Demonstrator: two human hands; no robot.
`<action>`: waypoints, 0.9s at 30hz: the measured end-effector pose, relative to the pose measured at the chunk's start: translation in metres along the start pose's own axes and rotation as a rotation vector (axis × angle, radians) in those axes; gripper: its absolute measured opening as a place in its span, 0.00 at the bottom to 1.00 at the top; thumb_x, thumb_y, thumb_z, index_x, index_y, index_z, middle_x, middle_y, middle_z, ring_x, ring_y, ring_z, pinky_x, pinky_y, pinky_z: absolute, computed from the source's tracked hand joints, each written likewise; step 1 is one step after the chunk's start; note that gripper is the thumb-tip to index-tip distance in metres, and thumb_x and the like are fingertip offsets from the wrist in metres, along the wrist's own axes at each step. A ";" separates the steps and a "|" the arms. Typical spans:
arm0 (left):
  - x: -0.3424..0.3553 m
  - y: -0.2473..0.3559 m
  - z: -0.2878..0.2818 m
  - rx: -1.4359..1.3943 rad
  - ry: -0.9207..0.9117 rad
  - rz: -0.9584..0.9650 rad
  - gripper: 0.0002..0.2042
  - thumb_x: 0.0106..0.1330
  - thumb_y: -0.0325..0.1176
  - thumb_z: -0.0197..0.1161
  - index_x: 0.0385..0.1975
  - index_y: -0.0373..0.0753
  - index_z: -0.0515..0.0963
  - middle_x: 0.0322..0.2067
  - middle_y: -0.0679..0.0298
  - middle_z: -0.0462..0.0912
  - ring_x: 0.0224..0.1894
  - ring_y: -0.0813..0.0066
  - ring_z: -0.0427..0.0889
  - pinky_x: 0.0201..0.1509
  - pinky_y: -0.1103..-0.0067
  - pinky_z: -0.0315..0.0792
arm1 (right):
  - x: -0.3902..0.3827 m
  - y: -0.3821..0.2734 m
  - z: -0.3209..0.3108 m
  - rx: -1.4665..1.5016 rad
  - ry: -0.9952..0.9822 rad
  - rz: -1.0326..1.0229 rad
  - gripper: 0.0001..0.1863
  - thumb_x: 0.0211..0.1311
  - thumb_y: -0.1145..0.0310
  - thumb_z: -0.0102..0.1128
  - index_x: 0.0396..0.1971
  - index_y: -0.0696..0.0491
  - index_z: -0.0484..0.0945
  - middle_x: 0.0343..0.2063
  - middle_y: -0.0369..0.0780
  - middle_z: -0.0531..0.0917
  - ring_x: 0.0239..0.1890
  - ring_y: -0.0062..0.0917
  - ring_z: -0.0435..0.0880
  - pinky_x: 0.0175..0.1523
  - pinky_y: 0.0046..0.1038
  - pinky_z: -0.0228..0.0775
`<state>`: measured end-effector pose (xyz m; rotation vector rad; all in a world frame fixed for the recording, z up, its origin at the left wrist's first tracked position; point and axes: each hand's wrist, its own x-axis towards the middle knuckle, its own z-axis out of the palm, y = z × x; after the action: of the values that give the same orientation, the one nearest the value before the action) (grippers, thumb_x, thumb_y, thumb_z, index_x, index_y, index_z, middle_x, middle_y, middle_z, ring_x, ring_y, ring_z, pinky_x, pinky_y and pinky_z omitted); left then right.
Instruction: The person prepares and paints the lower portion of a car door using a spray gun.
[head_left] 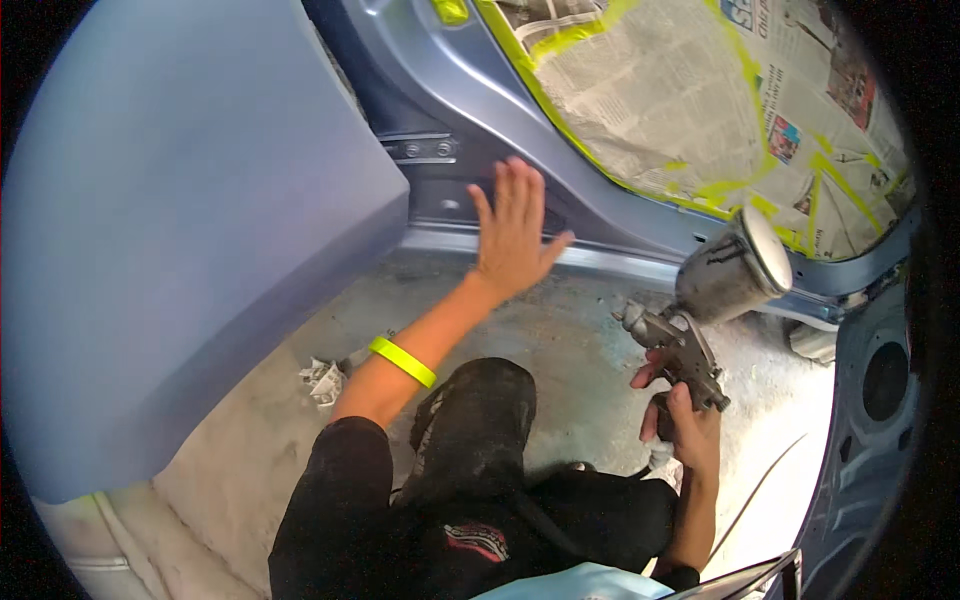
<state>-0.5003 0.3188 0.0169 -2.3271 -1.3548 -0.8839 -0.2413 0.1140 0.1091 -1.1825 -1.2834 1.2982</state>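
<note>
My left hand [513, 225] is open, its fingers pointing up. It lies over the lower door pillar [420, 185] of a blue-grey car body, above the sill [610, 257]. I cannot tell whether the palm touches the metal. A paint spray gun [685, 355] is gripped by the handle in my right hand [685, 420]. On its top sits a silver paint cup [735, 265] with a pale lid, tilted toward the right. Its nozzle faces up and left toward the car. From the handle's lower end, a dark hose [640, 472] runs down beside my leg.
Newspaper [660, 110] edged with yellow-green masking tape [560, 110] covers the door opening. An open blue-grey door panel [200, 230] stands on the left, another door [865, 450] on the right. Crumpled paper [324, 382] lies on the dusty floor [270, 440].
</note>
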 end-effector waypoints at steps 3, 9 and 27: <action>0.006 -0.032 -0.027 0.179 0.210 -0.096 0.52 0.67 0.56 0.59 0.74 0.25 0.36 0.75 0.35 0.30 0.76 0.34 0.26 0.71 0.38 0.24 | 0.003 -0.001 0.005 0.012 -0.016 -0.005 0.33 0.69 0.46 0.59 0.56 0.62 0.72 0.36 0.45 0.84 0.15 0.19 0.78 0.21 0.20 0.68; -0.031 -0.042 -0.010 0.066 0.212 -0.199 0.51 0.68 0.51 0.60 0.74 0.25 0.33 0.74 0.35 0.28 0.77 0.35 0.26 0.72 0.40 0.24 | 0.005 0.000 0.004 -0.008 -0.037 0.006 0.35 0.68 0.45 0.60 0.58 0.63 0.71 0.36 0.45 0.84 0.16 0.19 0.78 0.21 0.20 0.69; -0.017 -0.021 -0.006 -0.071 0.306 -0.365 0.51 0.71 0.56 0.54 0.74 0.27 0.30 0.74 0.36 0.25 0.77 0.37 0.23 0.73 0.43 0.24 | 0.008 -0.002 0.008 -0.092 -0.119 0.047 0.37 0.66 0.43 0.59 0.58 0.63 0.72 0.36 0.44 0.84 0.14 0.17 0.77 0.19 0.18 0.64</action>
<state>-0.5272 0.3148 0.0094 -1.9143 -1.6542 -1.3510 -0.2500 0.1216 0.1106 -1.2219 -1.4219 1.3734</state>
